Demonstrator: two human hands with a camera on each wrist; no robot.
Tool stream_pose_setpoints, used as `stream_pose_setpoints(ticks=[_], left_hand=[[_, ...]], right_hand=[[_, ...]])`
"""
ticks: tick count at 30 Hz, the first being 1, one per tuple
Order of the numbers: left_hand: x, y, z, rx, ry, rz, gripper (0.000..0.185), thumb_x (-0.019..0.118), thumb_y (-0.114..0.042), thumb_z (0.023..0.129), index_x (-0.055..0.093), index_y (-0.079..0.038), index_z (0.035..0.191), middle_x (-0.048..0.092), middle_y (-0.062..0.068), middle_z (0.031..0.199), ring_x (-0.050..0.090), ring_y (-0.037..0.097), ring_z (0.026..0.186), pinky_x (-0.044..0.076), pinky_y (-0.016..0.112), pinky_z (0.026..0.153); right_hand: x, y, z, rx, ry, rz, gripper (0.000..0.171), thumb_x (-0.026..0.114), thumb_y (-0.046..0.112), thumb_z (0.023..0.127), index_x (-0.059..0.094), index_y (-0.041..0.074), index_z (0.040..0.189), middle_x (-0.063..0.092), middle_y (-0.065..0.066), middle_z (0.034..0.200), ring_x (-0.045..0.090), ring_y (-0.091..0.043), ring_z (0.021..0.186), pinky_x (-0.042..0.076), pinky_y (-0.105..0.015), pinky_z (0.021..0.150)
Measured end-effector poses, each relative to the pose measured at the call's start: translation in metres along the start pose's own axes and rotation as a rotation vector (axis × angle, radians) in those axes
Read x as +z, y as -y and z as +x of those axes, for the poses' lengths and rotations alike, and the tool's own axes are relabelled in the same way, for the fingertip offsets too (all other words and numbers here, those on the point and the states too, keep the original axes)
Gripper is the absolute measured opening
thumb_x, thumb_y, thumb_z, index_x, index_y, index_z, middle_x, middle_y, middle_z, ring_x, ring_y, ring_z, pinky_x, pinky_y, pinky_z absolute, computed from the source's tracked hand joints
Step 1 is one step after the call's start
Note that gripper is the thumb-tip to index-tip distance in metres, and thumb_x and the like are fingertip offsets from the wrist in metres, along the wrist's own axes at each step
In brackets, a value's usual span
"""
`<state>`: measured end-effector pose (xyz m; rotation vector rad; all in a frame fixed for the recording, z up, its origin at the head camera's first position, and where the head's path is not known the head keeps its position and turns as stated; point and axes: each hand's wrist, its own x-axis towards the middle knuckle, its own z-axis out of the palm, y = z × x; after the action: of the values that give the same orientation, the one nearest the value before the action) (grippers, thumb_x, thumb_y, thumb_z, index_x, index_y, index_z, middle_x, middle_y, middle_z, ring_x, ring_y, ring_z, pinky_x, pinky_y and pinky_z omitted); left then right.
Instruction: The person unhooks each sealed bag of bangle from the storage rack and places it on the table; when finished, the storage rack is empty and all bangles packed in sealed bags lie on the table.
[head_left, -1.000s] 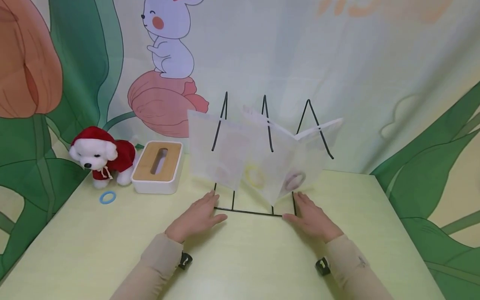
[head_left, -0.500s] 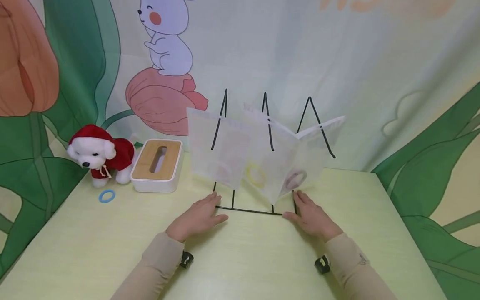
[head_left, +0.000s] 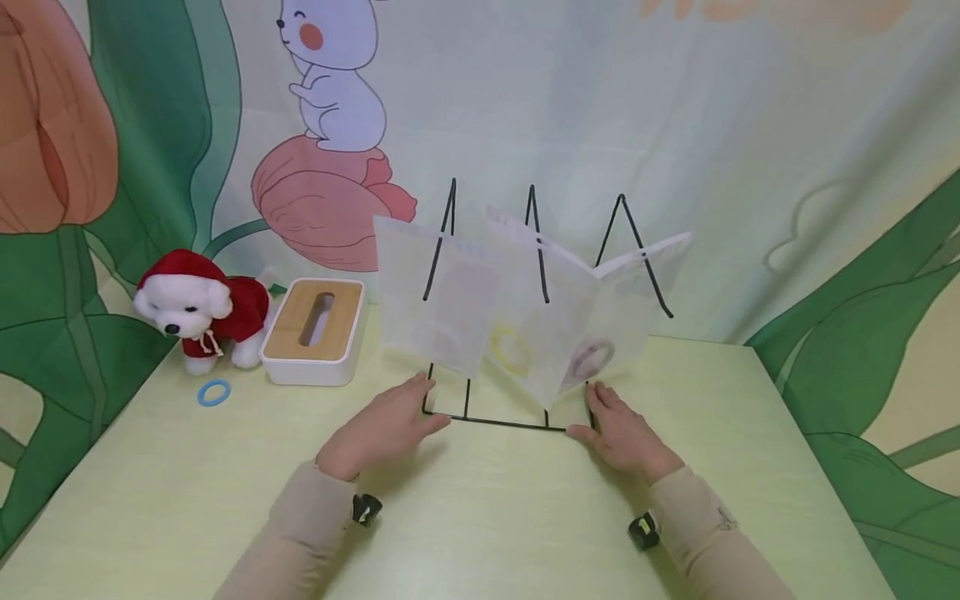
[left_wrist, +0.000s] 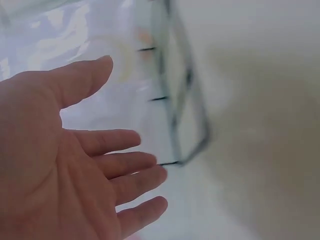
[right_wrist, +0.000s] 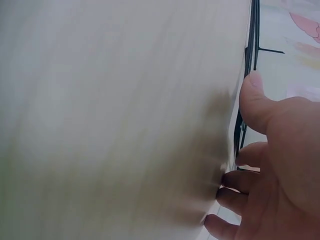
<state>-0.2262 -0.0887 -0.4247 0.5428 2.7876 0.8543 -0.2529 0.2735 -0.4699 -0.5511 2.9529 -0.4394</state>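
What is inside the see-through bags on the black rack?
Each translucent bag on the wire rack seems to hold one ring: a yellow ring, a brownish ring, and a faint, blurred one whose colour is unclear.

Far left on your table [head_left: 150, 500] sit a plush dog [head_left: 197, 310], a blue ring [head_left: 213, 392] just nearer, and a tissue box [head_left: 315, 332] to the right.

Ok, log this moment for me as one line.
left hand: open, beside wire rack left corner | right hand: open, at rack's right corner | translucent bags: standing in rack | table
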Motion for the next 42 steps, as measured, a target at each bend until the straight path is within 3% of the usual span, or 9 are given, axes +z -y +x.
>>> stream_pose_setpoints(ticks=[4, 9, 13, 17, 28, 33, 42], left_hand=[[-0.032, -0.007, -0.009, -0.007, -0.095, -0.068, 0.066, 0.051, -0.045, 0.095, 0.039, 0.0, 0.141, 0.042, 0.017, 0.142, 0.042, 0.031, 0.128, 0.036, 0.046, 0.103], [-0.063, -0.008, -0.016, -0.061, -0.287, -0.206, 0.057, 0.048, -0.043, 0.097, 0.04, -0.007, 0.14, 0.055, 0.01, 0.129, 0.052, 0.028, 0.117, 0.045, 0.048, 0.092], [-0.074, -0.004, -0.016, -0.061, -0.45, -0.329, 0.056, 0.049, -0.036, 0.097, 0.034, -0.007, 0.143, 0.053, 0.011, 0.129, 0.048, 0.027, 0.12, 0.041, 0.049, 0.097], [-0.076, 0.005, -0.01, -0.021, -0.542, -0.413, 0.056, 0.051, -0.03, 0.098, 0.033, -0.004, 0.144, 0.042, 0.014, 0.141, 0.04, 0.03, 0.128, 0.034, 0.05, 0.104], [-0.071, 0.017, 0.004, 0.071, -0.552, -0.591, 0.055, 0.051, -0.023, 0.098, 0.03, 0.0, 0.144, 0.036, 0.014, 0.146, 0.036, 0.026, 0.133, 0.032, 0.043, 0.107], [-0.071, 0.017, 0.009, 0.082, -0.565, -0.604, 0.058, 0.051, -0.023, 0.098, 0.026, -0.001, 0.146, 0.034, 0.011, 0.148, 0.034, 0.022, 0.134, 0.031, 0.041, 0.107], [-0.076, 0.012, 0.016, 0.081, -0.606, -0.589, 0.052, 0.051, -0.02, 0.098, 0.033, -0.007, 0.145, 0.037, 0.008, 0.147, 0.035, 0.02, 0.134, 0.032, 0.041, 0.107]], right_hand=[[0.001, 0.001, 0.0, 0.006, 0.001, 0.006, 0.079, 0.051, 0.045, 0.094, 0.022, -0.009, 0.145, 0.017, -0.03, 0.149, 0.017, -0.044, 0.137, 0.025, -0.058, 0.105], [0.0, 0.002, 0.0, 0.002, 0.002, 0.009, 0.079, 0.052, 0.044, 0.094, 0.022, -0.009, 0.144, 0.017, -0.03, 0.149, 0.017, -0.045, 0.136, 0.025, -0.059, 0.104], [-0.001, 0.002, 0.0, 0.0, 0.004, 0.009, 0.078, 0.053, 0.042, 0.094, 0.023, -0.009, 0.144, 0.017, -0.031, 0.149, 0.018, -0.045, 0.136, 0.026, -0.059, 0.104], [-0.003, 0.0, 0.0, -0.005, 0.007, 0.015, 0.078, 0.053, 0.042, 0.094, 0.023, -0.01, 0.144, 0.017, -0.032, 0.148, 0.018, -0.045, 0.136, 0.026, -0.059, 0.104], [0.0, -0.002, 0.0, -0.012, -0.005, 0.013, 0.079, 0.053, 0.043, 0.094, 0.023, -0.009, 0.144, 0.017, -0.031, 0.149, 0.018, -0.045, 0.136, 0.026, -0.059, 0.104], [0.0, -0.002, -0.001, -0.015, -0.011, 0.002, 0.08, 0.053, 0.045, 0.093, 0.024, -0.009, 0.144, 0.018, -0.031, 0.148, 0.019, -0.045, 0.136, 0.026, -0.058, 0.104], [0.0, -0.001, 0.0, -0.003, -0.011, 0.011, 0.079, 0.054, 0.044, 0.093, 0.024, -0.009, 0.144, 0.018, -0.03, 0.149, 0.019, -0.044, 0.136, 0.025, -0.057, 0.106]])
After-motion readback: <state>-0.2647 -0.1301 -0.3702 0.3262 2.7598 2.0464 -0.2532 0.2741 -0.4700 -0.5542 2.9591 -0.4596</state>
